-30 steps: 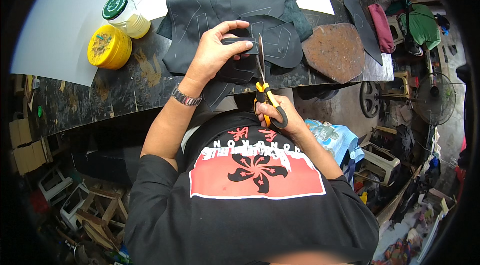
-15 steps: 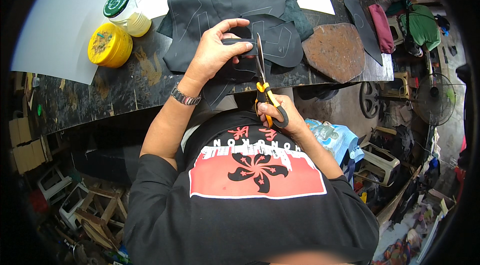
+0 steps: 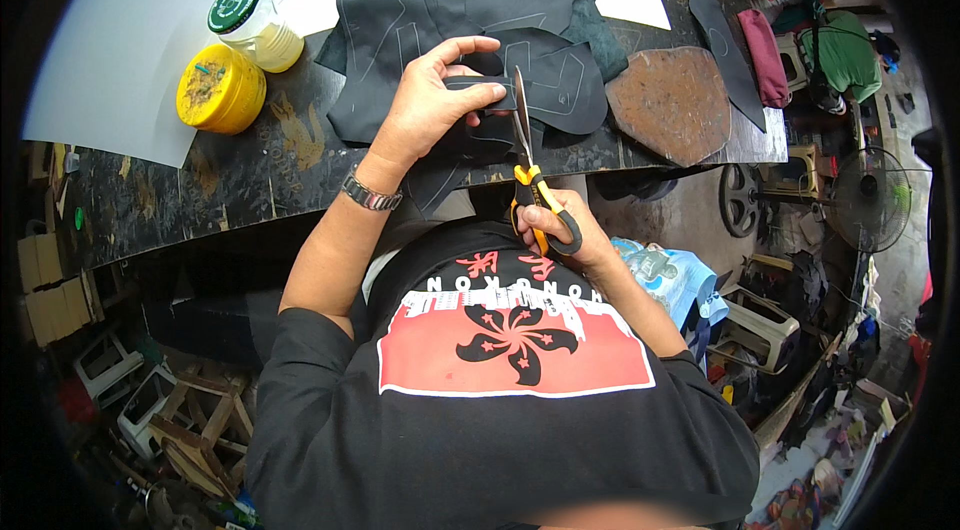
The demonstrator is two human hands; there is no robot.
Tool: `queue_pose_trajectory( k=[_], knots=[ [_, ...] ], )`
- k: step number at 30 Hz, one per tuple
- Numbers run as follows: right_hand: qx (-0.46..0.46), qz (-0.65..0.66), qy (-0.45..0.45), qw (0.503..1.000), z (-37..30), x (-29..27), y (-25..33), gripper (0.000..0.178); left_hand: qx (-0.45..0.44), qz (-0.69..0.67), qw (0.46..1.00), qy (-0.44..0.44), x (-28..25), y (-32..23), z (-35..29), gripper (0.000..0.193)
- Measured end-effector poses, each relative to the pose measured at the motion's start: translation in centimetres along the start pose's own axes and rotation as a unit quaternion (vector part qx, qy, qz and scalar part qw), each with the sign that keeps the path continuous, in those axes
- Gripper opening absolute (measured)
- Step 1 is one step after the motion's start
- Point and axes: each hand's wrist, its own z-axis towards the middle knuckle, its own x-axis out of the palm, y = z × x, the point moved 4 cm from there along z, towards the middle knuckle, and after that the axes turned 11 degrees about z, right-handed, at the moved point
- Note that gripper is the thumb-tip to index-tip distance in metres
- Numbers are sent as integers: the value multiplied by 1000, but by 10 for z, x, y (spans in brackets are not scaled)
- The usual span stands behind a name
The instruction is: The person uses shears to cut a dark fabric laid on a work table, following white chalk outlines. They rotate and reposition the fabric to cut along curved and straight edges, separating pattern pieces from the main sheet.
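My left hand (image 3: 425, 95) pinches a small black leather piece (image 3: 477, 82) between thumb and fingers, above the table's near edge. In my right hand (image 3: 565, 223) is a pair of scissors (image 3: 527, 180) with yellow and black handles. Their blades point away from me and stand at the right end of the held piece; whether they bite into it cannot be made out. Behind and under my left hand spreads black leather (image 3: 385, 25) with pale outlines drawn on it. A rounded, outlined leather flap (image 3: 575, 90) lies just right of the blades.
At the left stand a yellow tub (image 3: 215, 95) and a glass jar (image 3: 270, 40) with a green lid. Right of the leather lie a brown worn board (image 3: 670, 105), a long black cutout (image 3: 722, 50) and a maroon pouch (image 3: 763, 58). A fan (image 3: 870, 198) stands beyond the table (image 3: 270, 190).
The scissors' handles have shifted very slightly, with my right fingers. My left hand stays in place with the leather piece.
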Motion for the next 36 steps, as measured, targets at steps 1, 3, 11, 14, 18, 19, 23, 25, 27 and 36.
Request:
queue_pose_trajectory(
  k=[1,3,11,14,18,19,23,25,27,36],
  knots=[
    [0,5,1,1000,0,0,0,34,0,-1,1000,0,0,0,0,49],
    [-3,14,4,1000,-1,-1,0,34,2,0,1000,2,-1,1,1,49],
    [2,93,24,995,3,-3,-3,34,-6,9,1000,10,0,8,12,45],
    [0,89,20,996,4,-4,-4,34,-12,21,1000,15,-1,11,17,45],
    [6,82,6,997,4,-4,-4,34,-12,27,999,20,0,13,18,46],
    [4,73,5,997,3,-4,-3,34,-17,23,999,21,0,13,18,46],
    [0,51,-6,999,2,-2,-1,36,-20,25,999,25,-1,13,18,46],
    [10,45,-9,999,3,-3,-2,36,-8,38,999,22,-1,13,18,45],
    [12,51,-13,999,4,-4,-4,35,-17,29,999,27,-1,15,18,44],
    [15,52,-17,998,6,-5,-8,33,-25,9,999,32,0,15,17,45]
  ],
)
